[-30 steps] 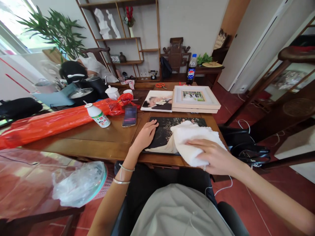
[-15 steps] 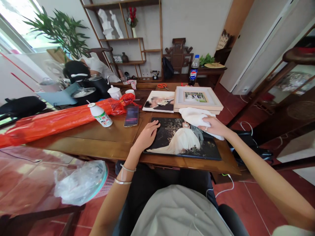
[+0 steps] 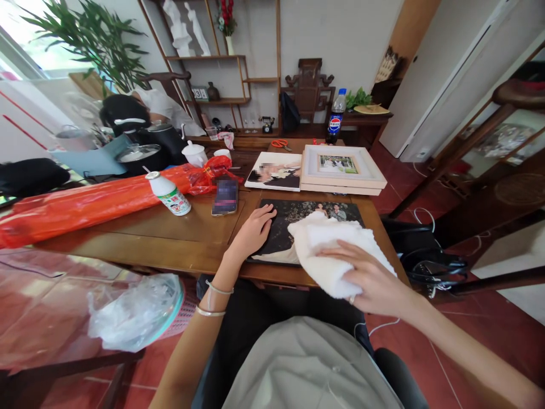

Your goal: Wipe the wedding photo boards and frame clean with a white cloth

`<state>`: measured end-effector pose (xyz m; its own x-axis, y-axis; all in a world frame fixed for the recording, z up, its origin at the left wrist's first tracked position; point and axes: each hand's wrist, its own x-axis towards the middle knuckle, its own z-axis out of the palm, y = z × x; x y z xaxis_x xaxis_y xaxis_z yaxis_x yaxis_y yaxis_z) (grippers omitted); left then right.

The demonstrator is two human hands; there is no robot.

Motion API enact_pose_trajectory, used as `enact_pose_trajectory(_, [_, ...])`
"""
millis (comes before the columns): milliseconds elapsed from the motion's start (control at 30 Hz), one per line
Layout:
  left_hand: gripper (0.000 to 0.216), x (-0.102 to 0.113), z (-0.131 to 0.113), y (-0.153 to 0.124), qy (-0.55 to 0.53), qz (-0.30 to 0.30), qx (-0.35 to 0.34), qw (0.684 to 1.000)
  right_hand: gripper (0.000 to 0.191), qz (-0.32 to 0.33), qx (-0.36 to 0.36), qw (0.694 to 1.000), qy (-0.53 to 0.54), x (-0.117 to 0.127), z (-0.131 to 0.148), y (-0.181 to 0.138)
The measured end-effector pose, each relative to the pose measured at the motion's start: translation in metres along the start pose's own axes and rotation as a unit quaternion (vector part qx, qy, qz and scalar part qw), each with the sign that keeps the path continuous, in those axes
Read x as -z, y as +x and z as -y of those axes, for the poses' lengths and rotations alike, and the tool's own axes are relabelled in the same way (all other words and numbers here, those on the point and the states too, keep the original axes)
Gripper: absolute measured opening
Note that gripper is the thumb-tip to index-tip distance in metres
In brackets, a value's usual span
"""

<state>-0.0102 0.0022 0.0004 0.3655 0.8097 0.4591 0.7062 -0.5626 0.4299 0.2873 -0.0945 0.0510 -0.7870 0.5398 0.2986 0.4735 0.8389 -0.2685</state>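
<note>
A dark photo print (image 3: 298, 218) lies flat at the near edge of the wooden table (image 3: 179, 233). My left hand (image 3: 253, 230) rests on its left edge with fingers spread flat. My right hand (image 3: 368, 278) presses a white towel (image 3: 323, 250) down over the print's near right part. The towel covers much of the picture. Behind it lie a second photo print (image 3: 275, 170) and a cream framed picture (image 3: 340, 167) on a stack.
A phone (image 3: 225, 197), a small white bottle (image 3: 168, 193) and a long orange plastic bag (image 3: 93, 201) lie left of the print. Pots, a teapot, a cola bottle (image 3: 335, 116) and scissors stand farther back. A person bends over at the far left. Black bag on floor right.
My right hand has drawn the towel from the print's far right corner back toward me, over its near part. My left hand has stayed on the left edge.
</note>
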Motion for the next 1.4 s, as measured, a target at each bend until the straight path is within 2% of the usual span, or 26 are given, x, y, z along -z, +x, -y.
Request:
enact_pose_trajectory(267, [0.036, -0.002, 0.006, 0.0, -0.015, -0.005, -0.01, 1.0, 0.009, -0.012, -0.094, 0.991, -0.094, 0.018, -0.114, 0.042])
enact_pose_trajectory(367, [0.037, -0.003, 0.008, -0.001, -0.018, -0.004, -0.013, 1.0, 0.01, -0.018, -0.108, 0.988, -0.104, 0.019, -0.129, 0.051])
enact_pose_trajectory(467, [0.037, -0.003, 0.007, -0.001, -0.021, -0.006, -0.014, 1.0, 0.018, -0.017, -0.086, 0.992, -0.088, 0.018, -0.109, 0.049])
enact_pose_trajectory(667, [0.036, -0.001, 0.003, 0.0, -0.009, -0.007, -0.006, 1.0, 0.033, 0.036, 0.004, 0.999, -0.027, 0.009, -0.02, 0.025])
enact_pose_trajectory(767, [0.037, 0.0, 0.003, 0.0, -0.003, 0.0, -0.006, 1.0, 0.033, 0.059, 0.024, 0.998, -0.008, 0.004, 0.001, 0.019])
enact_pose_trajectory(867, [0.037, 0.0, 0.003, 0.0, -0.003, 0.002, -0.005, 1.0, 0.028, 0.038, 0.007, 0.999, -0.015, 0.003, -0.011, 0.025])
enact_pose_trajectory(1067, [0.036, -0.001, 0.005, 0.0, -0.013, -0.006, -0.007, 1.0, 0.016, -0.016, -0.06, 0.992, -0.111, 0.007, -0.086, 0.056])
enact_pose_trajectory(1167, [0.036, -0.001, 0.005, 0.0, -0.016, -0.006, -0.006, 1.0, 0.018, -0.026, -0.093, 0.984, -0.15, 0.008, -0.11, 0.067])
enact_pose_trajectory(1267, [0.036, 0.0, 0.003, 0.0, -0.014, -0.005, 0.0, 1.0, 0.027, -0.043, -0.077, 0.985, -0.146, 0.002, -0.102, 0.065])
enact_pose_trajectory(1400, [0.035, 0.001, 0.001, 0.001, -0.007, -0.003, 0.003, 1.0, 0.032, -0.035, -0.02, 0.993, -0.111, -0.014, -0.047, 0.048])
